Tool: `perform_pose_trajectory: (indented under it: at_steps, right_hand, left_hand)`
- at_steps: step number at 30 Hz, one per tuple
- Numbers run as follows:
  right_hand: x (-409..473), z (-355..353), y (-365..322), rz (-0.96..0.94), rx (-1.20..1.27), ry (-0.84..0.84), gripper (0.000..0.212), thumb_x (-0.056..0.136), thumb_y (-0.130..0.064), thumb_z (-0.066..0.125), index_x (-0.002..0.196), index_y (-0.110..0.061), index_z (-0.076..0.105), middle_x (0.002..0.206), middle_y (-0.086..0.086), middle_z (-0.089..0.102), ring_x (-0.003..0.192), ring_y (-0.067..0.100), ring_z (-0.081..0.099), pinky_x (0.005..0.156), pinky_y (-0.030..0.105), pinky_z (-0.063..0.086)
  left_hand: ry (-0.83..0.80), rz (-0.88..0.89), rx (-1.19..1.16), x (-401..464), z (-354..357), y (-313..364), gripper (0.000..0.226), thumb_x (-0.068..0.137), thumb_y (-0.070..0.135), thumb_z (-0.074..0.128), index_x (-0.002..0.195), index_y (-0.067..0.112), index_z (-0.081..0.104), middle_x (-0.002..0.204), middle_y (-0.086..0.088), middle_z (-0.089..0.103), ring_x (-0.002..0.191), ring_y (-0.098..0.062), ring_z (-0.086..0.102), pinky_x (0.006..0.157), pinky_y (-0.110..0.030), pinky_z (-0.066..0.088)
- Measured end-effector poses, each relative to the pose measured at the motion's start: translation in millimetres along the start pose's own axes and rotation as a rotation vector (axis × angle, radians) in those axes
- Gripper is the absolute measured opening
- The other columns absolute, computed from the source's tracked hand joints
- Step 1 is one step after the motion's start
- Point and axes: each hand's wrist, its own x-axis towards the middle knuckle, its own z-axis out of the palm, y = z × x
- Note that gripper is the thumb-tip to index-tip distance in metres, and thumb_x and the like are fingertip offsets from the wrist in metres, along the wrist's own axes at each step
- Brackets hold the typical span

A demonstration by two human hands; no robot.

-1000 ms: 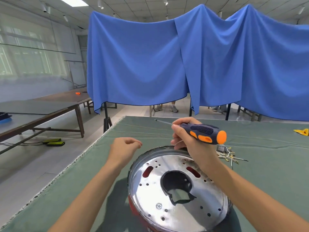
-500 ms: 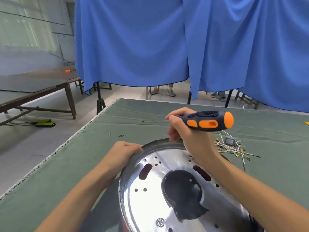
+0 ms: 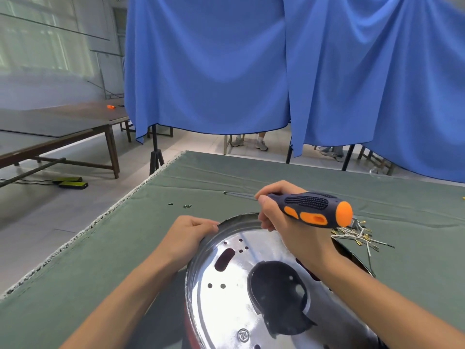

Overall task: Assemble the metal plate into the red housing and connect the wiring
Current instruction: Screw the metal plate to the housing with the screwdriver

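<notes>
Left hand [image 3: 191, 231] grips the metal plate [image 3: 226, 293] rim; right hand [image 3: 279, 215], over its far edge, holds the screwdriver [image 3: 312, 207] level, tip pointing left

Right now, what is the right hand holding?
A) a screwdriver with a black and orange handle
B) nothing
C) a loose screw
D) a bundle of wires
A: the right hand grips the screwdriver above the metal plate, shaft pointing left.
</notes>
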Motion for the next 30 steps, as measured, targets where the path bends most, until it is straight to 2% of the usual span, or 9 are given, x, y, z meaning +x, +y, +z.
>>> perform_pose_trajectory:
  at_steps: [5, 7, 9, 11, 12, 16, 22, 25, 30]
  right_hand:
    - [1, 2, -1, 0.042, 0.064, 0.04, 0.011, 0.087, -0.005, 0.063, 0.088, -0.013, 0.055, 0.065, 0.008, 0.064, 0.053, 0.02, 0.06, 0.051, 0.033, 0.054]
    - [1, 2, -2, 0.057, 0.099, 0.088, 0.017, 0.086, -0.004, 0.064, 0.086, -0.013, 0.051, 0.064, 0.01, 0.064, 0.051, 0.019, 0.06, 0.05, 0.031, 0.054]
    - [2, 1, -4, 0.06, 0.109, 0.121, 0.019, 0.086, -0.004, 0.065, 0.083, -0.013, 0.049, 0.066, 0.015, 0.063, 0.051, 0.018, 0.06, 0.049, 0.028, 0.052]
    - [2, 1, -8, 0.064, 0.115, 0.141, 0.018, 0.085, -0.005, 0.066, 0.083, -0.011, 0.049, 0.068, 0.018, 0.062, 0.05, 0.016, 0.06, 0.048, 0.024, 0.05]
    - [2, 1, -11, 0.067, 0.122, 0.151, 0.017, 0.085, -0.006, 0.066, 0.083, -0.008, 0.049, 0.068, 0.019, 0.062, 0.049, 0.015, 0.06, 0.047, 0.023, 0.05]
    - [1, 0, -23, 0.034, 0.142, 0.188, 0.018, 0.085, -0.008, 0.066, 0.078, -0.005, 0.05, 0.061, 0.019, 0.061, 0.043, 0.012, 0.058, 0.043, 0.02, 0.047]
    - [4, -4, -41, -0.04, 0.176, 0.251, 0.03, 0.084, 0.0, 0.064, 0.062, -0.013, 0.047, 0.051, 0.02, 0.049, 0.037, 0.015, 0.047, 0.038, 0.017, 0.039]
    - [6, -8, -46, -0.115, 0.143, 0.294, 0.025, 0.078, -0.003, 0.062, 0.06, -0.012, 0.047, 0.049, 0.012, 0.048, 0.042, 0.02, 0.045, 0.042, 0.019, 0.04]
    - [11, -16, -49, -0.136, 0.105, 0.357, 0.018, 0.07, -0.007, 0.056, 0.058, -0.005, 0.043, 0.05, 0.006, 0.043, 0.046, 0.026, 0.04, 0.049, 0.026, 0.037]
  left_hand:
    - [0.012, -0.002, 0.0, 1, 1, -4, 0.026, 0.089, 0.005, 0.049, 0.089, -0.019, 0.059, 0.077, -0.014, 0.051, 0.072, -0.023, 0.041, 0.069, -0.032, 0.031]
    - [0.029, 0.008, 0.022, 0, 2, -5, 0.024, 0.089, 0.005, 0.049, 0.087, -0.013, 0.065, 0.077, -0.012, 0.058, 0.07, -0.021, 0.046, 0.068, -0.031, 0.036]
    - [0.067, 0.014, 0.045, 0, 3, -3, 0.03, 0.089, 0.004, 0.051, 0.079, 0.012, 0.078, 0.08, -0.004, 0.072, 0.07, -0.018, 0.06, 0.069, -0.025, 0.046]
    - [0.075, 0.033, 0.046, -2, 3, 1, 0.049, 0.089, 0.002, 0.051, 0.065, 0.035, 0.077, 0.078, 0.004, 0.075, 0.068, -0.005, 0.065, 0.065, -0.013, 0.048]
    - [0.066, 0.045, 0.056, -3, 4, 2, 0.053, 0.089, 0.001, 0.05, 0.063, 0.04, 0.076, 0.077, 0.005, 0.075, 0.067, -0.004, 0.064, 0.062, -0.011, 0.047]
    - [0.072, 0.067, 0.079, -8, 4, 5, 0.052, 0.089, 0.001, 0.049, 0.066, 0.04, 0.076, 0.079, 0.005, 0.075, 0.067, -0.005, 0.063, 0.061, -0.012, 0.047]
    - [0.097, 0.087, 0.056, -13, 6, 9, 0.057, 0.089, -0.001, 0.049, 0.058, 0.04, 0.074, 0.073, 0.008, 0.074, 0.06, 0.001, 0.062, 0.056, -0.01, 0.046]
    - [0.091, 0.085, 0.059, -15, 6, 10, 0.057, 0.089, -0.001, 0.049, 0.06, 0.041, 0.075, 0.073, 0.008, 0.075, 0.059, -0.001, 0.062, 0.056, -0.012, 0.047]
    - [0.114, 0.068, 0.024, -15, 6, 11, 0.056, 0.088, -0.003, 0.049, 0.06, 0.038, 0.076, 0.073, 0.005, 0.075, 0.058, -0.002, 0.064, 0.055, -0.011, 0.048]
